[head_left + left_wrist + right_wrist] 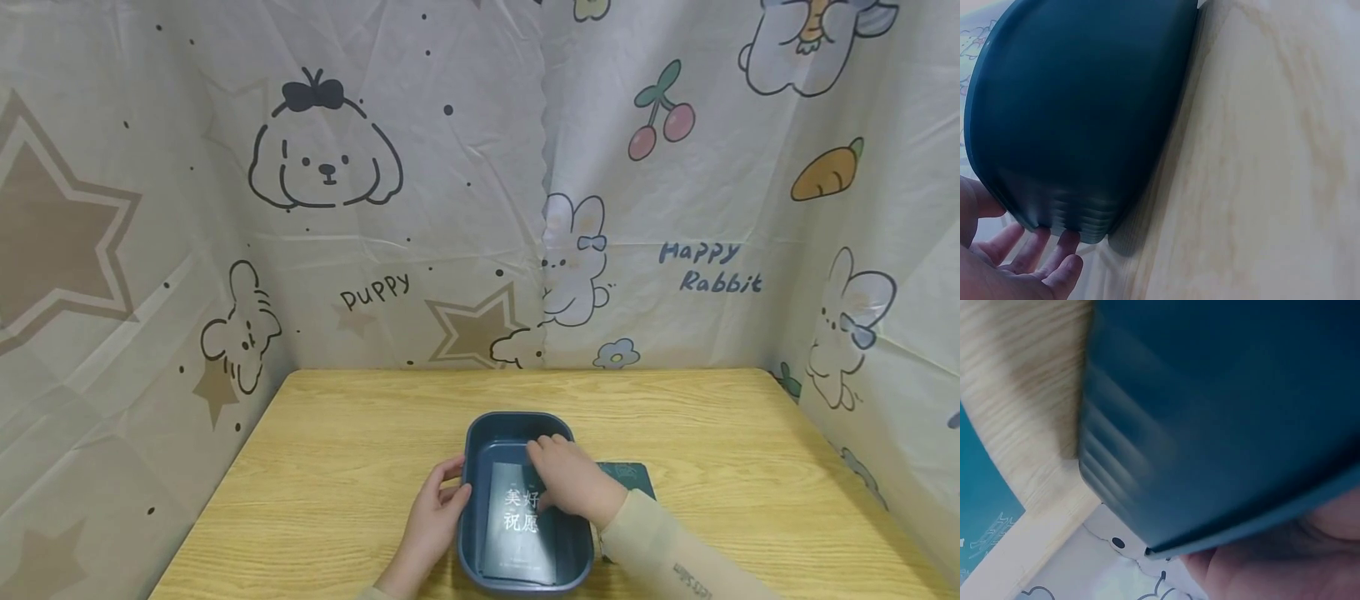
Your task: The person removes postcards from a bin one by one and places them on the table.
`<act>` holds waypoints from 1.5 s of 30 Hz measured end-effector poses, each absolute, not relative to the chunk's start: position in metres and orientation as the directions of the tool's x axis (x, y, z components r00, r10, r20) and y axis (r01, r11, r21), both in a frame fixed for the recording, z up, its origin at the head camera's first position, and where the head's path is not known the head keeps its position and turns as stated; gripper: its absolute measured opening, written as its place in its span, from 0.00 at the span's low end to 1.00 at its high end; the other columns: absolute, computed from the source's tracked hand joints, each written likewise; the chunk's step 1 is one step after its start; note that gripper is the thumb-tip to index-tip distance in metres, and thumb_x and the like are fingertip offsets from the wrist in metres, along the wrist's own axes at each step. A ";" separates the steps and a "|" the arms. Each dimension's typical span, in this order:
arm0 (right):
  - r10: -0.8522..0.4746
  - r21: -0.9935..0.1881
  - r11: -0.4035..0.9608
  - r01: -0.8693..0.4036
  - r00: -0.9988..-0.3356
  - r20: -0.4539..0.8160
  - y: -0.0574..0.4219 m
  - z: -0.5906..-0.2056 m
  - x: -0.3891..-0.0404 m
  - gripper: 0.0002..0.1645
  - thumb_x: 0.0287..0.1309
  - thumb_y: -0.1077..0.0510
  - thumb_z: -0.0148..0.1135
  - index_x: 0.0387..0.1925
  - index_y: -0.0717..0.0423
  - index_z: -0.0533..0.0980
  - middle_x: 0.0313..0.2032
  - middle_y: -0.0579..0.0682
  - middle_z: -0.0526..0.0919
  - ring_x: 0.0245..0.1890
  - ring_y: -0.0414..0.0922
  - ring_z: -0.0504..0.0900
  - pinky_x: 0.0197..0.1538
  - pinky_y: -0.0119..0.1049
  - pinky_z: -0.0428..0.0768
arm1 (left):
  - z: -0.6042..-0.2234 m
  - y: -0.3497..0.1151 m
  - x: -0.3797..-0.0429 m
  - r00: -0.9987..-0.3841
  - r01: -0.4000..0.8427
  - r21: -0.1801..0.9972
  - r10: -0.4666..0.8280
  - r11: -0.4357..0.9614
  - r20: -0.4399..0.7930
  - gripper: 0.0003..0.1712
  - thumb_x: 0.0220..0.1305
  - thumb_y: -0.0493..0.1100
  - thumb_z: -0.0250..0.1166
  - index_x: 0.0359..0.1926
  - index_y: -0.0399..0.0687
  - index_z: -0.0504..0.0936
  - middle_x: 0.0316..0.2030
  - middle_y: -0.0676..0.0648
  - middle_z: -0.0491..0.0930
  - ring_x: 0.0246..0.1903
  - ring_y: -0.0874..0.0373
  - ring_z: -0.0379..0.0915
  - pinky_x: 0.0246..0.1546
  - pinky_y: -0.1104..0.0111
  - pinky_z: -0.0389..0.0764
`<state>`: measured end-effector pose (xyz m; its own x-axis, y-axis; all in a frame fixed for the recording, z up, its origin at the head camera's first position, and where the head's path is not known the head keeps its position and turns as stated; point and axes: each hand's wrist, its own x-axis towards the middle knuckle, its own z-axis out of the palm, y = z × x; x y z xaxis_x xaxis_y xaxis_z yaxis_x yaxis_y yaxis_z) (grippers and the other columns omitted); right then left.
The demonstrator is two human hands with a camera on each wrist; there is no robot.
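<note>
A dark blue rounded rectangular bin [480,567] stands on the table, its ridged outer wall [1079,206] close up in the left wrist view. Inside it lies a dark green card-like packet [517,542] printed with white Chinese characters. My left hand [437,504] touches the bin's left side, fingers loosely extended against the outer wall. Over the right rim reaches my right hand [573,479], its fingers down inside the bin at the packet's upper right edge. I cannot tell whether they grip the packet. In the right wrist view the bin's wall hides most of that hand.
A dark green flat item [630,477] with fine line drawings lies right of the bin, partly covered by the right forearm. The wood-grain table [345,442] is bordered at the back and sides by a cartoon-printed cloth [465,208].
</note>
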<state>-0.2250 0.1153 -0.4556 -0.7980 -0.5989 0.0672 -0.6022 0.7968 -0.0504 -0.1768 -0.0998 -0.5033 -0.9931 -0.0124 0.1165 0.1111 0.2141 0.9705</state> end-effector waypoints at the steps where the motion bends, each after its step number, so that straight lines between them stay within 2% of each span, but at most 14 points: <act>1: -0.598 -0.079 0.794 -0.602 -0.798 0.072 0.116 -0.454 -0.226 0.34 0.32 0.48 0.79 0.43 0.58 0.75 0.37 0.52 0.80 0.36 0.46 0.74 0.43 0.44 0.81 | -0.503 -0.100 -0.177 -0.993 0.108 0.971 -0.012 0.214 0.113 0.23 0.66 0.36 0.57 0.62 0.42 0.70 0.55 0.34 0.74 0.47 0.46 0.76 0.49 0.51 0.81; 6: -0.597 -0.233 0.765 -0.600 -0.797 0.093 0.121 -0.448 -0.229 0.21 0.40 0.55 0.75 0.35 0.52 0.73 0.32 0.46 0.77 0.33 0.43 0.71 0.37 0.41 0.80 | -0.500 -0.099 -0.175 -0.995 0.094 0.975 -0.005 0.201 0.097 0.24 0.67 0.37 0.56 0.63 0.42 0.68 0.56 0.34 0.73 0.48 0.45 0.76 0.49 0.51 0.81; 13: -0.596 -0.418 0.700 -0.578 -0.796 0.103 0.125 -0.446 -0.231 0.13 0.49 0.59 0.70 0.35 0.48 0.74 0.31 0.41 0.75 0.33 0.40 0.71 0.38 0.40 0.80 | -0.478 -0.097 -0.165 -0.996 0.084 0.976 0.003 0.203 0.085 0.23 0.66 0.34 0.55 0.62 0.37 0.68 0.55 0.31 0.73 0.48 0.41 0.75 0.49 0.48 0.80; 20: -0.554 -0.590 0.637 -0.496 -0.827 0.097 0.126 -0.442 -0.229 0.06 0.55 0.59 0.65 0.34 0.48 0.76 0.28 0.42 0.76 0.30 0.41 0.73 0.33 0.39 0.77 | -0.501 -0.101 -0.177 -0.998 0.057 0.972 -0.013 0.228 0.062 0.23 0.67 0.39 0.56 0.62 0.47 0.69 0.56 0.37 0.73 0.49 0.48 0.75 0.50 0.50 0.81; 26: -0.513 -0.639 0.621 -0.454 -0.852 0.106 0.126 -0.441 -0.225 0.02 0.57 0.53 0.64 0.34 0.44 0.78 0.25 0.41 0.77 0.26 0.39 0.73 0.29 0.36 0.76 | -0.500 -0.100 -0.176 -0.998 0.053 0.970 -0.015 0.238 0.058 0.23 0.67 0.40 0.56 0.62 0.47 0.70 0.56 0.38 0.73 0.49 0.48 0.75 0.50 0.51 0.81; 36: -0.454 -0.715 0.583 -0.385 -0.885 0.106 0.129 -0.445 -0.222 0.03 0.58 0.52 0.63 0.35 0.44 0.80 0.27 0.41 0.82 0.28 0.39 0.78 0.33 0.39 0.80 | -0.500 -0.099 -0.176 -0.998 0.049 0.969 -0.023 0.240 0.056 0.22 0.67 0.39 0.56 0.62 0.47 0.70 0.55 0.38 0.73 0.48 0.48 0.75 0.49 0.51 0.81; 45: -0.289 -0.738 0.588 -0.331 -0.938 0.190 0.139 -0.437 -0.224 0.05 0.56 0.50 0.65 0.35 0.42 0.82 0.28 0.42 0.84 0.27 0.40 0.77 0.32 0.39 0.81 | -0.499 -0.099 -0.176 -0.999 0.039 0.970 -0.022 0.241 0.045 0.22 0.68 0.40 0.56 0.62 0.49 0.69 0.56 0.39 0.73 0.49 0.49 0.74 0.50 0.52 0.81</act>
